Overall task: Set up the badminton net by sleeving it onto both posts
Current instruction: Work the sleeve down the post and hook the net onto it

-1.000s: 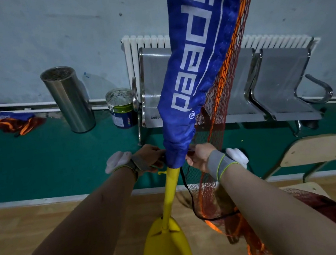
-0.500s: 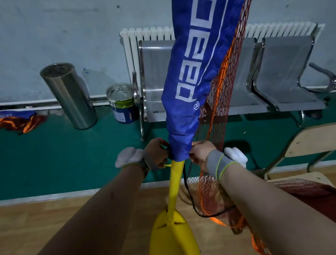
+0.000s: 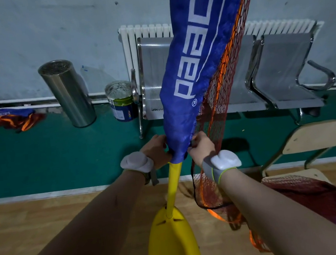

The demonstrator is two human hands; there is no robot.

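Note:
A yellow post [image 3: 174, 186] rises from its yellow base [image 3: 173, 244] on the wooden floor. The net's blue sleeve [image 3: 195, 65] with white lettering covers the post down to about hand height. My left hand [image 3: 157, 152] grips the sleeve's bottom hem on its left side. My right hand [image 3: 201, 149] pinches the hem on the right. The red-orange mesh [image 3: 216, 134] hangs from the sleeve's right edge. The rest of the net lies bunched on a wooden chair [image 3: 321, 191] at the right.
A metal bench [image 3: 280, 72] stands by the wall in front of a white radiator [image 3: 143, 31]. A steel bin [image 3: 69, 94] and a paint can [image 3: 121, 101] stand at the left. Another bundled net [image 3: 0, 119] lies far left. A second wooden chair [image 3: 319, 137] is at right.
The sleeve's hem and both hands appear a little higher in the frame, and more of the yellow post shows beneath them. The view has tilted slightly.

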